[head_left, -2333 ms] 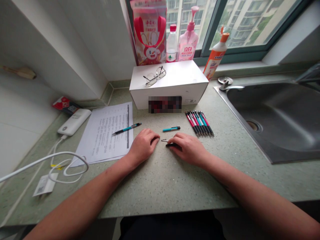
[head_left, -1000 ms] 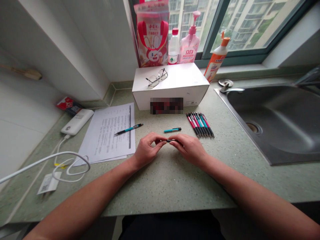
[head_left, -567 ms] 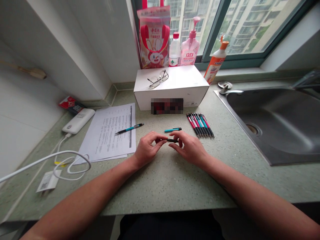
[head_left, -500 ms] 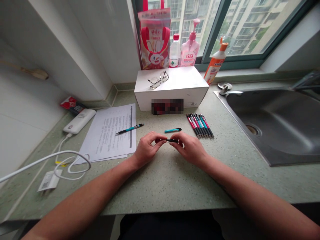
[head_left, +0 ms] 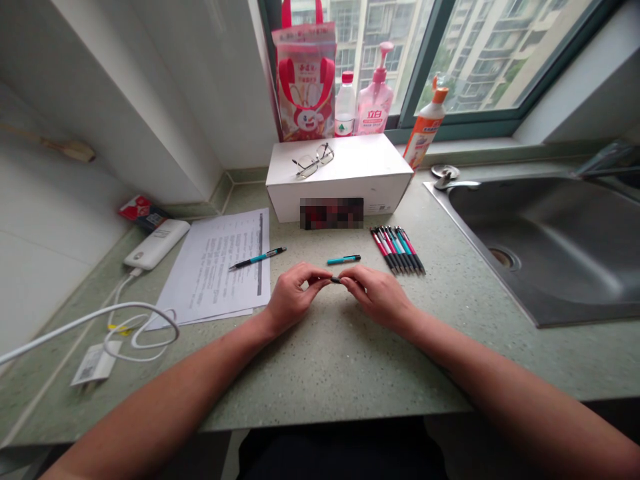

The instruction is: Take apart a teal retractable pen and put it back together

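Between my two hands is a small black pen grip (head_left: 335, 280), mostly covered by fingertips. My left hand (head_left: 294, 293) is closed in a pinch on its left end, and my right hand (head_left: 376, 293) pinches the right end. Just beyond the fingers lies a teal pen barrel (head_left: 343, 259) with a black clip, its black lower section absent. To the left, a whole teal and black pen (head_left: 257, 258) rests on the printed paper (head_left: 200, 267). Right of my hands, several pens (head_left: 397, 250) in red, teal and white lie side by side in a row.
A white box (head_left: 285, 197) bearing eyeglasses (head_left: 313, 161) stands at the back. The steel sink (head_left: 540, 319) is set in at right. At left are a white power bank (head_left: 157, 245), a looped cable (head_left: 173, 320) and a charger (head_left: 96, 363). Bottles line the window.
My right fingers have moved left along the black grip, closer to my left fingertips, so less of it shows. The whole view has shifted slightly.
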Motion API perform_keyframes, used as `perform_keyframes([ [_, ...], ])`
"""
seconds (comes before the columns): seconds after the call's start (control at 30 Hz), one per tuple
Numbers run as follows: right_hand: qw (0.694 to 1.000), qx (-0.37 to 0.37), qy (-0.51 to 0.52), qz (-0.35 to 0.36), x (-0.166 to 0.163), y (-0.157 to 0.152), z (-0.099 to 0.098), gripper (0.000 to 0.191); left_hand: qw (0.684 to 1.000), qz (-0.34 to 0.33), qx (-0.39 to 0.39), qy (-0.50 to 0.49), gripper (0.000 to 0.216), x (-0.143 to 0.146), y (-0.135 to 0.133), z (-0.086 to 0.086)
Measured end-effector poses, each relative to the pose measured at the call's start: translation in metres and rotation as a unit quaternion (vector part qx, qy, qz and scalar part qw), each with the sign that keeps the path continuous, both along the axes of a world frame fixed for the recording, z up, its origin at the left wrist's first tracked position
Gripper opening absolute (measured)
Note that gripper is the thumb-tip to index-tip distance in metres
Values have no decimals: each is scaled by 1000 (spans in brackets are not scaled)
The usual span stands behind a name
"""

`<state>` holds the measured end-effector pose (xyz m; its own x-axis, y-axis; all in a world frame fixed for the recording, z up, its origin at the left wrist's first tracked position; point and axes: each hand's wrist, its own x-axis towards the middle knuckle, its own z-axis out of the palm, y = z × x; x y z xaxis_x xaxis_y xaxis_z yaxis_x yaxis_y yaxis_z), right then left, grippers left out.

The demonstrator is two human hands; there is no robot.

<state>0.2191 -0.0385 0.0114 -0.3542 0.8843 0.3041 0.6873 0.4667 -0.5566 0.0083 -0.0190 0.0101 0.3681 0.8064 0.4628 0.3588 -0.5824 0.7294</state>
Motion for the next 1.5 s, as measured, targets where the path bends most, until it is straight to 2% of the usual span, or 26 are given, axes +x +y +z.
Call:
perform_keyframes([
  [0.1,1000,-12,12,-11,0,0,-1,25,1000,1,2,0,8,0,0,0],
  [0.17,1000,-6,6,-9,0,0,-1,18,1000,-1,7,7,8,0,0,0],
  [0.27,1000,-1,-9,2,0,0,-1,22,1000,0,20,17,8,-1,0,0],
  [0.4,1000,-17,0,0,-1,0,-2,20,1000,8,24,16,7,-1,-1,1],
  [0.5,1000,0,-3,8,0,0,-2,15,999,2,21,25,6,-1,-2,3],
  [0.63,999,-2,-32,8,6,3,6,16,998,-5,12,58,3,-1,0,1],
  [0.73,998,-9,-42,-34,13,10,17,17,992,-34,18,118,3,-1,1,-2],
  [0.8,995,-13,-85,-44,16,15,24,16,985,-55,27,160,2,-1,0,-4],
  [0.93,980,-40,-192,25,13,22,31,9,977,-51,30,205,8,0,0,-4],
  [1.13,974,-53,-216,28,9,23,22,8,978,13,30,204,8,4,12,-6],
  [1.5,978,-51,-200,20,20,21,9,7,970,7,35,239,11,2,16,-8],
])
